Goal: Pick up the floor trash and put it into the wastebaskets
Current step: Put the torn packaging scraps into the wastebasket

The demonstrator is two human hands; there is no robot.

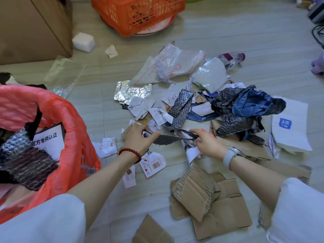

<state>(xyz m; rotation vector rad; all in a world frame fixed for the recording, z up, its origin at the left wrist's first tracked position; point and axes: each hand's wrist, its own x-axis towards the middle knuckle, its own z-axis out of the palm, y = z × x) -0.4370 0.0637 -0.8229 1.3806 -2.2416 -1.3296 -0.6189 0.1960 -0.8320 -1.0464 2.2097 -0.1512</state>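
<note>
A pile of trash covers the tiled floor: torn paper scraps (145, 107), crumpled foil (131, 92), black bubble wrap (182, 106), a dark plastic bag (245, 104) and clear plastic bags (175, 64). My left hand (140, 137) curls its fingers round a small crumpled paper scrap (152, 128) in the middle of the pile. My right hand (206, 142) pinches a thin black strip of plastic (175, 137) lying between both hands. The wastebasket (73, 130) lined with a red bag stands at the left, holding bubble wrap and a printed sheet.
Torn cardboard pieces (206, 195) lie in front of my right arm. An orange crate (140, 13) stands at the back, a large cardboard box (35, 27) at the back left with a white foam block (83, 42) beside it. White printed mailers (291, 127) lie at the right.
</note>
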